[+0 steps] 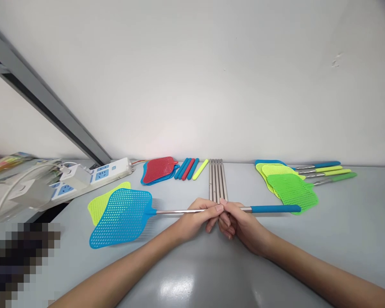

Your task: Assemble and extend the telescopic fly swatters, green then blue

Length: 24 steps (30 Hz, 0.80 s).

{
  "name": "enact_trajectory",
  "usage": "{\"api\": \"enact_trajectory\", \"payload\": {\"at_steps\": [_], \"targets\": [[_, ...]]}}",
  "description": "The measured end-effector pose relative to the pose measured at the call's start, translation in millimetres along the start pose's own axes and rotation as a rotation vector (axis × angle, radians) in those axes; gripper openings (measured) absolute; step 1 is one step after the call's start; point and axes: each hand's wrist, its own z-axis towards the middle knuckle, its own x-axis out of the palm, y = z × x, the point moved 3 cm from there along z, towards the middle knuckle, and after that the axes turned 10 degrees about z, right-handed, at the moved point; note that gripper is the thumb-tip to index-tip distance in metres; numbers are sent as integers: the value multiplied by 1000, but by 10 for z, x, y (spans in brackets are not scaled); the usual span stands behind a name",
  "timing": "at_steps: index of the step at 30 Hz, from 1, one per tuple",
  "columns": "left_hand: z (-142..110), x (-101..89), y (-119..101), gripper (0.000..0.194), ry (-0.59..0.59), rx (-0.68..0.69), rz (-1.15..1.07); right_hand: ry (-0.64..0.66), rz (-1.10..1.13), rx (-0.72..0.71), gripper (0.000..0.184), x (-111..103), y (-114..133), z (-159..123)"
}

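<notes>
A blue fly swatter (123, 218) lies crosswise in front of me, its perforated head to the left and its blue grip to the right. My left hand (200, 218) pinches the metal rod near its middle. Right beside it, my right hand (235, 220) is closed on the same rod, thumbs nearly touching. Behind my hands several metal rods (217, 182) stand in a row side by side, their near ends hidden by my fingers. A yellow swatter head (99, 207) lies partly under the blue one.
Red and blue swatter heads (160, 169) are stacked at the back, beside several coloured grips (186, 169). On the right lie several whole swatters, a green one (293, 192) on top. A white power strip (115, 169) with plugged-in adapters runs along the left, near a grey metal frame (51, 98).
</notes>
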Motion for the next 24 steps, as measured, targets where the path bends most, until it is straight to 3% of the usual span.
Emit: {"api": "enact_trajectory", "payload": {"at_steps": [24], "targets": [[14, -14, 16, 37, -17, 14, -57, 3, 1, 1, 46, -24, -7, 7]]}}
